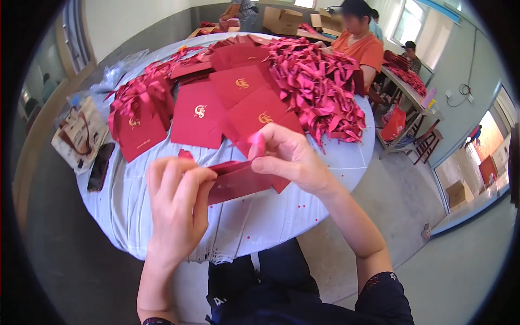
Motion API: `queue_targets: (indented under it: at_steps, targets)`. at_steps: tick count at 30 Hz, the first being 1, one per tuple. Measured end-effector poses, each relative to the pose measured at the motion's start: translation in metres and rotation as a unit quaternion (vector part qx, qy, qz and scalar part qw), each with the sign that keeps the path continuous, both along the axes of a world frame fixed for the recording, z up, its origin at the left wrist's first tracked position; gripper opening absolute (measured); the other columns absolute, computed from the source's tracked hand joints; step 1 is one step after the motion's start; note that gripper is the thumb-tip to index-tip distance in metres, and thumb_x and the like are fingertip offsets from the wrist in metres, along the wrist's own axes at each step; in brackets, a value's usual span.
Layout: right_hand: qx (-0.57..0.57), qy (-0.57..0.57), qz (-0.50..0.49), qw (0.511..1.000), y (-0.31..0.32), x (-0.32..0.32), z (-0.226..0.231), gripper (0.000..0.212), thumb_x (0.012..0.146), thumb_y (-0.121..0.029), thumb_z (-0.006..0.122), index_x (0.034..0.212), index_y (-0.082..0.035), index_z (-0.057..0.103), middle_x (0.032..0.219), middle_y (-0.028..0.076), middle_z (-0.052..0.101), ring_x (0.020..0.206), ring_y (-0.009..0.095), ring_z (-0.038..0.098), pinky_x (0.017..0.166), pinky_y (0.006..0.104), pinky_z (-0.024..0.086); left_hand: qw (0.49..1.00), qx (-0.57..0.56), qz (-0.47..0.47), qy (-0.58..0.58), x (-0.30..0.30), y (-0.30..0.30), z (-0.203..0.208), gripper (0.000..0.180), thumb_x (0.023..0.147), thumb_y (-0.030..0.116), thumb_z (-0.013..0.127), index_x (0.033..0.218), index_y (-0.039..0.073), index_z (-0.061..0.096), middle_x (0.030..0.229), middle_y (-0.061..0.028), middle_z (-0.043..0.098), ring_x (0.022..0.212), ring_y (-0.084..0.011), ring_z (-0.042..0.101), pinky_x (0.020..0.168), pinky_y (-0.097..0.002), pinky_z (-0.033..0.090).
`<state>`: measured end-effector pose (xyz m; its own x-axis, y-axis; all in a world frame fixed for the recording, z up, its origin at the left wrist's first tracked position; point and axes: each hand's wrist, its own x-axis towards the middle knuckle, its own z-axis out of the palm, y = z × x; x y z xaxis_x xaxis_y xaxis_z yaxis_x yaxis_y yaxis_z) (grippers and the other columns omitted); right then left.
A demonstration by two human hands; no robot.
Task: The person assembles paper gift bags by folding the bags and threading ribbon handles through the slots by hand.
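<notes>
A dark red paper gift bag [238, 184] is held above the near side of the table, its opening edge toward the top. My left hand [181, 200] is closed around the bag's left end, thumb and fingers over its upper edge. At the other end my right hand [295, 160] pinches a pink ribbon [257, 143] between thumb and fingers, close to the bag's edge. Just beyond lie several flat red bags [197, 124] with gold emblems. A red bag with tied ribbons [140, 132] is to the left. My fingers partly hide the held bag.
A large heap of pink ribbons [319, 86] covers the far right of the round white-clothed table [330, 179]. A dark phone [101, 167] and a canvas bag [81, 135] are at the left edge. A person in orange [360, 46] sits across. Cardboard boxes [283, 20] stand behind.
</notes>
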<state>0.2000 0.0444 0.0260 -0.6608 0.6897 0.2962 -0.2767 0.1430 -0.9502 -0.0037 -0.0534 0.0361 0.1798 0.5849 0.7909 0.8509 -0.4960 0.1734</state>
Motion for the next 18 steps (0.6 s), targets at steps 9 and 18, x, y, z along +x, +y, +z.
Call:
queue_targets:
  at_steps: [9, 18]
  targets:
    - [0.024, 0.035, -0.094, 0.995, -0.006, -0.009, -0.013, 0.014, 0.085, 0.0, 0.067, 0.089, -0.005, 0.054, 0.086, -0.001, 0.059, 0.081, 0.005, 0.058, 0.076, 0.0211, 0.049, 0.99, -0.016, 0.064, 0.127, 0.008, -0.01, 0.017, 0.016, 0.073, 0.007, 0.07, 0.088, 0.005, 0.064, 0.077, -0.004, 0.061, 0.083, -0.0226, 0.051, 0.083, -0.0381, 0.035]
    - [0.105, 0.062, -0.208, 0.971, -0.002, -0.018, -0.017, 0.023, 0.084, -0.01, 0.071, 0.094, 0.003, 0.054, 0.08, 0.005, 0.062, 0.077, 0.01, 0.06, 0.071, 0.0263, 0.05, 0.988, -0.104, 0.087, 0.081, 0.021, 0.004, 0.022, 0.008, 0.083, 0.002, 0.061, 0.091, 0.003, 0.062, 0.076, -0.0122, 0.061, 0.064, -0.0288, 0.058, 0.059, -0.0379, 0.043]
